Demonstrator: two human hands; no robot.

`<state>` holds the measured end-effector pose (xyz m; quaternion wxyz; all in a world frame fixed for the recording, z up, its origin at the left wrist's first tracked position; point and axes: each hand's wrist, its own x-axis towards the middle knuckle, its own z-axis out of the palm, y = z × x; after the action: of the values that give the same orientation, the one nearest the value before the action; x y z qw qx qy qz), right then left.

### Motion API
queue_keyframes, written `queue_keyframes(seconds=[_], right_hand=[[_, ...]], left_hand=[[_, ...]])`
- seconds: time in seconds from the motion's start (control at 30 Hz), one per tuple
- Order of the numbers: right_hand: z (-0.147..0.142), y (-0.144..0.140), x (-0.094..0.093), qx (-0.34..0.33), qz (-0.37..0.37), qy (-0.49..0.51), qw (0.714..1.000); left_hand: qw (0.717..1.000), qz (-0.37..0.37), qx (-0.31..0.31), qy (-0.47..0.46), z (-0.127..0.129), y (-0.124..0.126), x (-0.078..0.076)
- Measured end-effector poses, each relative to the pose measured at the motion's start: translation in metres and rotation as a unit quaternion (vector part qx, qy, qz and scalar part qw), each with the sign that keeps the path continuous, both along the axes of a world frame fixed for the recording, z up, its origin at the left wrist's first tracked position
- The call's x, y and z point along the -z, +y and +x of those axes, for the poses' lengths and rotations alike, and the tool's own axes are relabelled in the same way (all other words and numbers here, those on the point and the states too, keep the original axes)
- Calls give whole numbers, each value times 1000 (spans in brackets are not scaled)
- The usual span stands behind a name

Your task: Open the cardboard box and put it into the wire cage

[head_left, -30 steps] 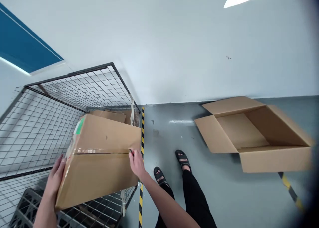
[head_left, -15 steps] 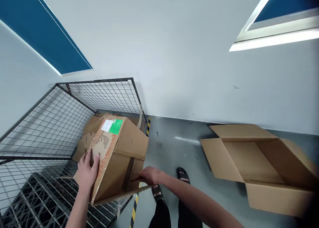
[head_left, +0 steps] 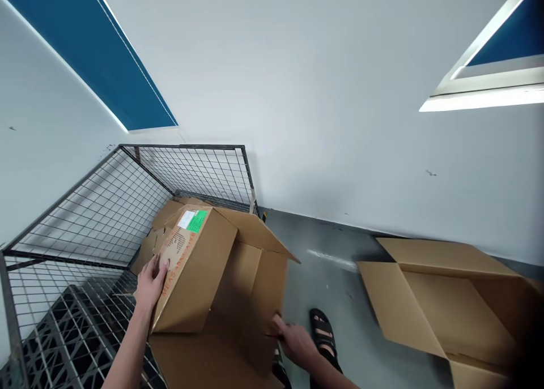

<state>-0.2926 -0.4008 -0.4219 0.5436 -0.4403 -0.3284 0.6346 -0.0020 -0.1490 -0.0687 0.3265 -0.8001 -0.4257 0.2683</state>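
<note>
Holding: head view, two bare hands work on a brown cardboard box [head_left: 199, 270] tipped on its side at the open front of a wire mesh cage [head_left: 85, 219].
Left hand [head_left: 152, 281]: fingers spread flat against the box's printed end panel, likely bracing it so it does not slide back into the cage.
Right hand [head_left: 297, 341]: fingers closed on the edge of an opened flap [head_left: 263, 298], holding it swung outward, apparently to keep the box mouth open.
Box position: resting on the cage's front edge, its open end facing away from the cage toward the floor [head_left: 340, 287].
Box look: plain brown, red lettering on the end panel, a white and green label [head_left: 193, 220] near its upper corner, flaps splayed wide.
Behind the box: more flattened cardboard lies deeper in the cage.
Right of the box: a second, larger open carton [head_left: 446, 298] lies on the grey floor.
Below the box: a sandalled foot [head_left: 323, 332] stands just beside the right hand.
</note>
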Motion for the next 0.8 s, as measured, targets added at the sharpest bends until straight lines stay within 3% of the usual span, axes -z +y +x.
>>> queue_keyframes(seconds=[0.1,0.13,0.17,0.2,0.23,0.27,0.3,0.37,0.4,0.43,0.5,0.57,0.63,0.8], right_hand=[[19,-22,16,-30,-8,17,999],[35,-14,13,-16,-14,42,999],[55,3,5,54,-12,99,994],[76,27,-5,185,-20,215,959],[96,55,-18,231,-19,353,907],[114,84,-31,242,-61,489,836],[128,109,-42,234,-85,575,779],[146,141,-55,252,-95,728,630],[150,144,-55,274,-103,765,574],[151,138,-51,292,-117,774,549],[151,106,-34,308,-186,755,549],[159,63,-11,273,-145,776,550],[185,23,9,247,-145,743,605],[295,-36,37,328,-69,580,743]], left_hand=[[999,19,18,34,0,-9,11],[998,30,22,45,-1,-15,16],[998,39,21,52,-2,-23,22],[997,45,21,52,-3,-31,28],[997,49,23,48,-5,-39,33],[997,50,26,44,-7,-47,37],[998,51,28,40,-8,-53,40],[998,52,30,33,-12,-64,43],[998,53,29,27,-13,-67,44],[998,53,31,22,-15,-69,44],[998,49,32,8,-18,-70,48],[998,42,38,-9,-20,-70,55],[997,35,59,-32,-18,-72,68],[992,32,84,-86,-6,-85,114]])
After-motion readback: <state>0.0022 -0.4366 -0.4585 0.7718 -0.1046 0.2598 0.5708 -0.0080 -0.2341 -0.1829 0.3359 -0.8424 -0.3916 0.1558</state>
